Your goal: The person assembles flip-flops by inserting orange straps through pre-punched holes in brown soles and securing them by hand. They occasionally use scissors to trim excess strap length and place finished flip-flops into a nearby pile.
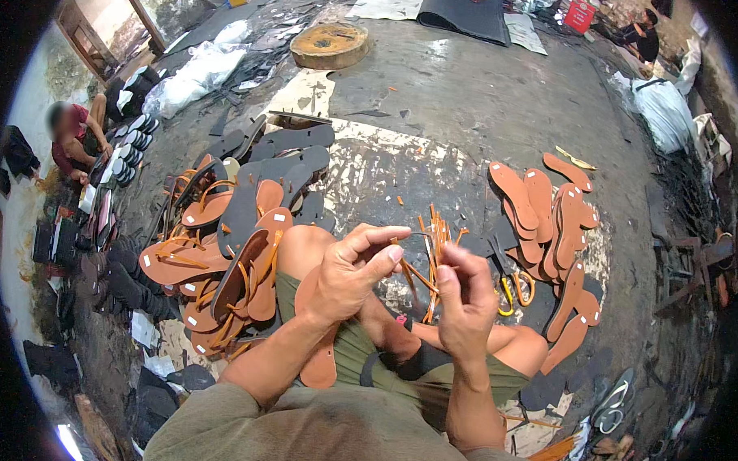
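Note:
My left hand (pixel 353 266) pinches a thin brown sandal strap (pixel 417 274) between thumb and fingers, above my lap. The strap slants down toward my right hand (pixel 469 303). That hand is closed, its fingers curled toward the thumb and a little blurred; what it grips, if anything, cannot be made out. A brown sandal sole (pixel 319 365) lies on my lap, partly covered by my left forearm. Beyond my hands, a bunch of loose orange-brown straps (pixel 439 223) rests on the work surface. Scissors with yellow-orange handles (pixel 507 292) lie beside my right hand.
Brown sandals with straps (pixel 191 258) are piled at left, next to dark soles (pixel 287 142). Loose brown soles (pixel 521 191) lie at right. A round wooden block (pixel 330 45) stands farther off. One person (pixel 78 139) sits at far left, another (pixel 638 37) at far right.

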### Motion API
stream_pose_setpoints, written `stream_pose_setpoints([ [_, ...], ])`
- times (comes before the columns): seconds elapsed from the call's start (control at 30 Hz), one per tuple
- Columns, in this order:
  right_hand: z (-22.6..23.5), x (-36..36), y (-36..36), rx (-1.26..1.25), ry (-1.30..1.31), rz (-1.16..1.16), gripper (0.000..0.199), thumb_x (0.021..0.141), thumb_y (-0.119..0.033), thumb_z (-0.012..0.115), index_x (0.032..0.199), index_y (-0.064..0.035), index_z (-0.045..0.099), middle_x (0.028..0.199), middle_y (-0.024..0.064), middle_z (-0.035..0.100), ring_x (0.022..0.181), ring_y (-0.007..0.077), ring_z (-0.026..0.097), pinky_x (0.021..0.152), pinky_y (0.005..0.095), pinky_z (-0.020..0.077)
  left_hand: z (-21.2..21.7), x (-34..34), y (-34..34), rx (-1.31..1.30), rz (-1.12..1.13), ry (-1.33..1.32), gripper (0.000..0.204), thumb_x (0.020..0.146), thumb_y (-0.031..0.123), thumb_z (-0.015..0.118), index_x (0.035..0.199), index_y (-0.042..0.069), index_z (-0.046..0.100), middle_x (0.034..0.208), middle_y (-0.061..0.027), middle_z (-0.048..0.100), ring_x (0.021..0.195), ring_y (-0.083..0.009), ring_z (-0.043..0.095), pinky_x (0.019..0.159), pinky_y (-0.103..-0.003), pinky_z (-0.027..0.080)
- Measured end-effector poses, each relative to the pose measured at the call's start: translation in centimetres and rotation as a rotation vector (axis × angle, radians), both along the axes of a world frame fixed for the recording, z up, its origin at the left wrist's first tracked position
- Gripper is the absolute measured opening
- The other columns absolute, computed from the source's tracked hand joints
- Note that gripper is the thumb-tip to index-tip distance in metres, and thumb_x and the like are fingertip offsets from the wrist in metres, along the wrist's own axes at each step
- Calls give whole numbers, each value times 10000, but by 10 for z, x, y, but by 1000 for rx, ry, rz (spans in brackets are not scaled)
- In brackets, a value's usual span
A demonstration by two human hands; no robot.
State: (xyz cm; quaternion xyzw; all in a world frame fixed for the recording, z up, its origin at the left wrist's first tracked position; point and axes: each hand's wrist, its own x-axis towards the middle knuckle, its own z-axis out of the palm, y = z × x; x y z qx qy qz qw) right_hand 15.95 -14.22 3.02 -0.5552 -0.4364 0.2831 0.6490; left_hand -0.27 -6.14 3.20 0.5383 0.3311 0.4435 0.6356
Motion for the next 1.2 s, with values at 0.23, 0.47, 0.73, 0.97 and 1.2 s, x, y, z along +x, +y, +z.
stream_pose_setpoints([
  [0.23, 6, -10, -4, 80, -327, 28, 267, 957, 72, 683, 1193, -38, 740, 1033, 95, 701, 878, 152, 677, 740, 279, 535, 4, -6, -5, -252, -159, -207, 263, 1013, 80, 704, 1259, -11, 690, 1063, -48, 726, 930, -101, 686, 834, -256, 588],
  [0.47, 4, -13, -5, 61, -330, 36, 267, 919, 45, 718, 1172, -39, 747, 1027, 116, 726, 922, 217, 708, 780, 332, 567, 10, -3, -9, -137, -119, -89, 284, 996, 110, 748, 1242, -24, 701, 1092, -60, 725, 973, -113, 705, 867, -264, 603],
  [0.73, 14, 19, -16, 43, -152, 128, 213, 898, -25, 770, 1111, -20, 757, 1023, 113, 755, 926, 229, 734, 809, 343, 582, 10, -28, 1, 542, -44, 513, 412, 895, 211, 820, 1258, 32, 740, 1189, -112, 707, 1123, -255, 650, 994, -379, 516],
  [0.97, 122, 79, -59, 831, -186, 770, 224, 927, -115, 713, 1078, 49, 729, 923, 178, 751, 745, 263, 729, 659, 341, 590, -34, -113, -7, 829, -189, 1289, 790, 784, 355, 860, 1432, 35, 541, 1463, -192, 519, 1441, -415, 398, 1179, -550, 274],
  [1.2, 144, 66, -57, 881, -157, 717, 115, 980, -87, 734, 1042, 6, 761, 912, 123, 758, 654, 159, 676, 525, 237, 502, -5, -114, -28, -235, -170, 544, 531, 880, 164, 823, 1329, -6, 597, 1114, -64, 708, 991, -146, 678, 901, -319, 554],
])
